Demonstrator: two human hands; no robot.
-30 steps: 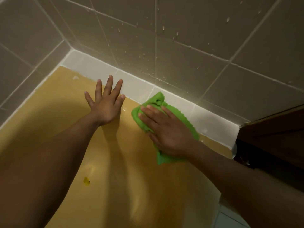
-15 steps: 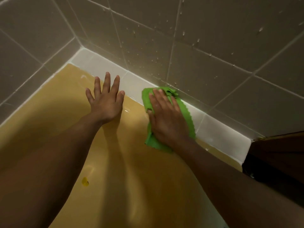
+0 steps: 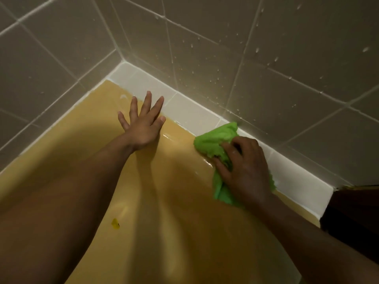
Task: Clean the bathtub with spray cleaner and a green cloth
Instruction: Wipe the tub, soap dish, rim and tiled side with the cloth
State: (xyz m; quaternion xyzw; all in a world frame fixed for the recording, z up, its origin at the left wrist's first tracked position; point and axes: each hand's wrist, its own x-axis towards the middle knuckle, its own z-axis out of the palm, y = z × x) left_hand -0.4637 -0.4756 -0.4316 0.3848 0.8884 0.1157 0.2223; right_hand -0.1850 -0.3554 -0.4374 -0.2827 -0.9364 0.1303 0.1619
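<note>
The yellow bathtub (image 3: 98,124) fills the lower part of the head view, its far rim meeting a band of white tiles. My left hand (image 3: 142,121) lies flat with fingers spread on the tub's rim near the corner. The green cloth (image 3: 213,142) is bunched on the wet rim to the right, its top edge touching the white tiles. My right hand (image 3: 244,169) sits on top of it with fingers curled into the fabric, gripping it. No spray cleaner bottle shows.
Grey wall tiles (image 3: 225,58) with water drops rise behind the white tile band (image 3: 190,111). A small yellow spot (image 3: 115,224) lies on the tub's inner slope. A dark brown surface (image 3: 352,210) stands at the right edge.
My right hand has slid the cloth to the right along the rim and its fingers have curled, bunching the fabric. My left hand stays flat in place.
</note>
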